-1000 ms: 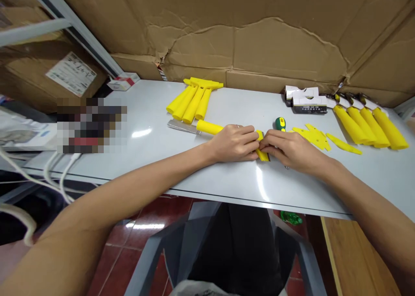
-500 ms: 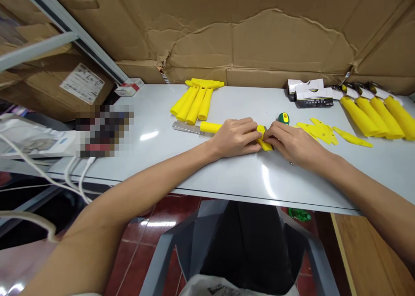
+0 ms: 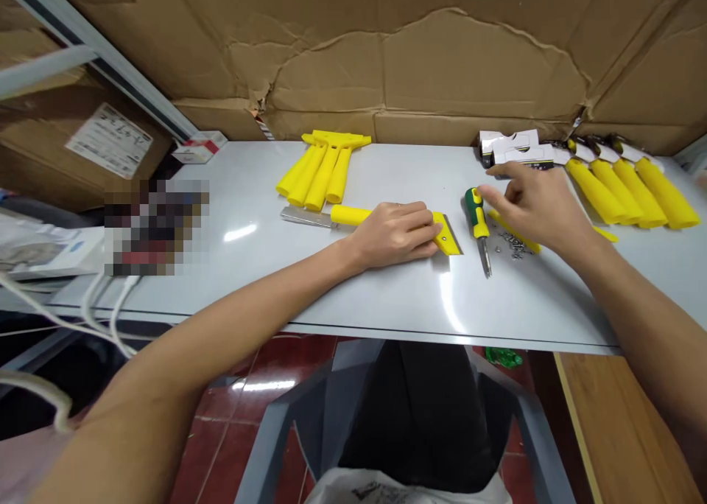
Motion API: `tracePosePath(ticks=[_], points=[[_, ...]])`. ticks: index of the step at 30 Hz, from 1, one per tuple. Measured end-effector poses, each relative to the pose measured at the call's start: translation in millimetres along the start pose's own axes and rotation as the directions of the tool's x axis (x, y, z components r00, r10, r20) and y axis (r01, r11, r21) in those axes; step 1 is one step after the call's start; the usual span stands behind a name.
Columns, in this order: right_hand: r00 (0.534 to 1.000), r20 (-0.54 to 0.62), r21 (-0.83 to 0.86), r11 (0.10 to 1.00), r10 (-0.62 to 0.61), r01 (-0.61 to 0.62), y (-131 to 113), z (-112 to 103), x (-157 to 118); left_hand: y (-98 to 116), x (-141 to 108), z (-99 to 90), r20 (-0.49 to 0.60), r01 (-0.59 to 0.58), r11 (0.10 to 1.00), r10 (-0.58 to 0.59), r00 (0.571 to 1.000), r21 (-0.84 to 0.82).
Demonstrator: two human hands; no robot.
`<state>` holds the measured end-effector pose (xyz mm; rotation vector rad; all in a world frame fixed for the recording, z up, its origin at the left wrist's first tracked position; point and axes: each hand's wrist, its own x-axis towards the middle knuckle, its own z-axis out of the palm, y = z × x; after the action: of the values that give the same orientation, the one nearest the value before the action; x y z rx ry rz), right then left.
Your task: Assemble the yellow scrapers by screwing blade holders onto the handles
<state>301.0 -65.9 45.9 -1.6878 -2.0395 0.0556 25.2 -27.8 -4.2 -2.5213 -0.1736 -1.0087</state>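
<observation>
My left hand (image 3: 398, 231) is wrapped round a yellow scraper (image 3: 349, 215) lying on the white table; its blade end points right and a flat metal piece (image 3: 307, 217) extends at its left end. My right hand (image 3: 533, 198) hovers with thumb and index finger apart, holding nothing, just right of a green and yellow screwdriver (image 3: 478, 220). That screwdriver lies with its tip toward the front edge. Small screws (image 3: 515, 246) are scattered beside it. Flat yellow pieces (image 3: 606, 234) are partly hidden under my right hand.
Several yellow handles (image 3: 320, 176) lie at the back middle, and several more scrapers (image 3: 630, 191) at the back right near black and white packets (image 3: 516, 149). A small box (image 3: 199, 147) stands back left. Cables cross the left edge. Cardboard (image 3: 442, 77) rises behind the table.
My right hand has let go of the scraper's blade end and moved up and right, opening. The screwdriver and screws have come into full view. My left hand keeps its hold.
</observation>
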Motion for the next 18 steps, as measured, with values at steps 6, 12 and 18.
tracePosePath(ticks=[6, 12, 18], points=[[0.965, 0.26, -0.1, 0.995, 0.03, -0.004, -18.4, 5.8, -10.7, -1.2, -0.8, 2.8, -0.08, -0.046, 0.999, 0.047, 0.996, 0.021], [0.992, 0.008, 0.586, 0.803, 0.124, -0.105, -24.4, -5.9, -6.3, 0.2, -2.1, 4.1, -0.071, -0.085, 0.995, 0.088, 0.994, 0.051], [0.981, -0.13, 0.86, 0.509, 0.142, 0.04, -40.3, 5.0, -12.9, 0.5, -1.3, 3.5, -0.07, -0.103, 0.992, 0.108, 0.992, 0.071]])
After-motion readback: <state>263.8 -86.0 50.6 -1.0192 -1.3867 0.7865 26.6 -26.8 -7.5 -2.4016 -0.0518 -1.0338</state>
